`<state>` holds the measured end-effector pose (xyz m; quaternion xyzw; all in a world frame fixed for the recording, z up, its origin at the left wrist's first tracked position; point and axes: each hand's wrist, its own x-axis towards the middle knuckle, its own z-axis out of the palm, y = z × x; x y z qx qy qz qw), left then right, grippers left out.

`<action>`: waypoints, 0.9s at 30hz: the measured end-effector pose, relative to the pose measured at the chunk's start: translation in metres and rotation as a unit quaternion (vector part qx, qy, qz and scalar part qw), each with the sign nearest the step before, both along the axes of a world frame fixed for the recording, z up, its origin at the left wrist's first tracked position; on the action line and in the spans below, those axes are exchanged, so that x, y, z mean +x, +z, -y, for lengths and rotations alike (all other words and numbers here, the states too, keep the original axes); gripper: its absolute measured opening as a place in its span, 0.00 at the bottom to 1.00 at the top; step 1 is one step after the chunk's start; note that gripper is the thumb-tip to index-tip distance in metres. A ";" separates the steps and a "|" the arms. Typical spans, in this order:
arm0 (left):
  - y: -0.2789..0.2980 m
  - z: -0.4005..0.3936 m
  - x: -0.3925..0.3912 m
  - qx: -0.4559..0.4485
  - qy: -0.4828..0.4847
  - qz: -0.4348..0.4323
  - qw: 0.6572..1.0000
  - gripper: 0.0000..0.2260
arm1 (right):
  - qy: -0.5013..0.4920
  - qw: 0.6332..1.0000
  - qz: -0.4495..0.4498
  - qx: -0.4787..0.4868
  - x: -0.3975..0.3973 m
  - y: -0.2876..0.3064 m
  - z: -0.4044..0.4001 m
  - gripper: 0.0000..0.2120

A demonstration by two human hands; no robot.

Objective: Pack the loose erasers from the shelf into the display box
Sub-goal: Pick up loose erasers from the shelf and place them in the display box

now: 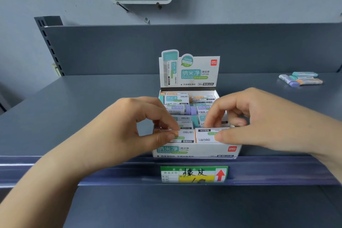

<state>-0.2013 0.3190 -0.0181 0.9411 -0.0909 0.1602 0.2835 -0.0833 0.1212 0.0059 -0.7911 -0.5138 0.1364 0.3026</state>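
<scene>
We are working at the box (196, 151), which is standing at the front edge of the shelf (92, 98) with its printed header card (189, 71) folded upright behind; our left hand (129, 126) is pinching the front-left eraser (185, 136) between thumb and fingertips, and our right hand (259, 120) is pinching the front-right eraser (205, 136) in the same way, so each grip is grasping one sleeved eraser in the front row; both erasers are lying flat, side by side and touching, just behind the box's front wall. We are judging these erasers to be light, slightly yielding blocks in smooth card sleeves; the sleeves are likely to be a little slippery, so the better hold is across the long sides near one end, with gentle pressure, since hard squeezing could crumple a sleeve or push the block out of it. The box is holding several rows of erasers behind the front pair, with teal, purple and orange ends showing, some lying askew; it is looking nearly full, though we cannot tell how many layers are lying beneath. The loose erasers (301, 79) are lying in a small pile on the shelf, well apart to the right, touching one another; at least four are showing, and they are not yet packed.
</scene>
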 end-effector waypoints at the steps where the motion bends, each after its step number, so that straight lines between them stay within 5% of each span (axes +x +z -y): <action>1: 0.000 0.000 0.000 0.000 -0.001 0.000 1.000 0.11 | 0.002 1.000 -0.003 0.000 0.000 0.000 0.000 0.06; 7: -0.003 -0.001 -0.001 0.004 -0.006 0.007 1.000 0.11 | -0.019 1.000 0.004 0.011 -0.003 -0.002 0.001 0.05; 17: 0.009 0.005 0.012 0.013 0.016 0.106 0.994 0.10 | -0.142 0.964 0.105 0.200 0.004 -0.004 0.030 0.04; 27: 0.058 0.093 0.096 0.161 0.006 0.099 0.982 0.12 | -0.207 0.952 0.157 0.162 0.073 0.004 0.099 0.06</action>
